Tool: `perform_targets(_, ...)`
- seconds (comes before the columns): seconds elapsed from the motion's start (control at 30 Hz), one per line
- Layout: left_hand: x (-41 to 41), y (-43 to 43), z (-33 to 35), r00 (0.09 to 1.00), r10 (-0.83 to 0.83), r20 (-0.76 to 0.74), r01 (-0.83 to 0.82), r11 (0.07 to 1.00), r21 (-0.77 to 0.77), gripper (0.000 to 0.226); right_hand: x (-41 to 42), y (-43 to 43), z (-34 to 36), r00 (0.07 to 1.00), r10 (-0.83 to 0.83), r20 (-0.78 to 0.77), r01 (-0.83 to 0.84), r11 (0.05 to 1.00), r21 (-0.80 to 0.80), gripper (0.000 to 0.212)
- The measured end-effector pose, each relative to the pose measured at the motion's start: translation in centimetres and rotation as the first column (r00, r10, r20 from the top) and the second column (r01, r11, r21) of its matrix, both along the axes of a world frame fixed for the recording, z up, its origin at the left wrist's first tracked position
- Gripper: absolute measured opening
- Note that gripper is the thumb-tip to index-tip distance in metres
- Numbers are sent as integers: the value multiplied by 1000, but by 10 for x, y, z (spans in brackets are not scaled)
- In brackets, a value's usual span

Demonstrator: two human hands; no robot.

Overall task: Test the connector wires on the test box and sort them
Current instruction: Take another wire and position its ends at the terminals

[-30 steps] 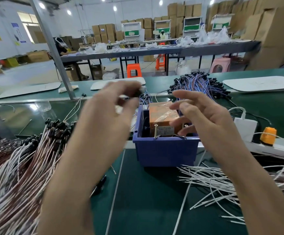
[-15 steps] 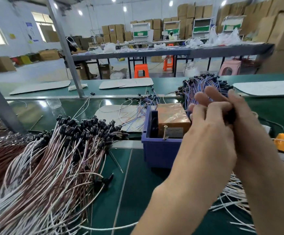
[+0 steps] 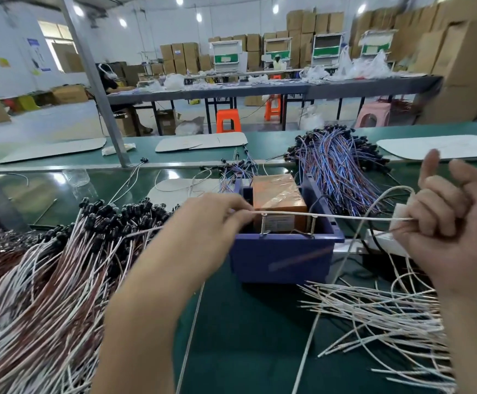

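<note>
Left hand [image 3: 211,220] pinches white wire [image 3: 331,216]; right hand [image 3: 453,223] clenched round its other end. Wire stretched across test box [image 3: 277,194] in blue bin [image 3: 282,257], mid-counter [image 3: 245,336]. Wire pile [image 3: 61,274] toward left edge.

Pulled the left hand [image 3: 206,223] and right hand [image 3: 453,223] apart out of the tight clasp held half a second ago above the right side of the blue bin [image 3: 282,257]. Brought the left back to the bin's left corner, pinching a white wire [image 3: 331,216]; swung the right out further right, curled round the same wire. Stretched that wire straight across the two metal pins [image 3: 263,224] at the bin's front, bare of any wire before.
</note>
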State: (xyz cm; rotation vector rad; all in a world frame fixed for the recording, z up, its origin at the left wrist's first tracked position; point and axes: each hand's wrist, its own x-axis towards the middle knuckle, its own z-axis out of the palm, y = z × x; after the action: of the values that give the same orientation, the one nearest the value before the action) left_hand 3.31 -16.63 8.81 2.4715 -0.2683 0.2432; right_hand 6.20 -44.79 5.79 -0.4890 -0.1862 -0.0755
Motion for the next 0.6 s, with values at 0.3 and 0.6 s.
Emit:
perform_targets(0.3,3,16,3,916,252,313,-275,961,30,15,-11,39,16,1000,-30,4,29,891,-453,35)
perform_targets(0.6,-4,-14,-4,918,-258,-302,255,966,-50,42,-33,63,34,978,-76,195,145,918,-369,23)
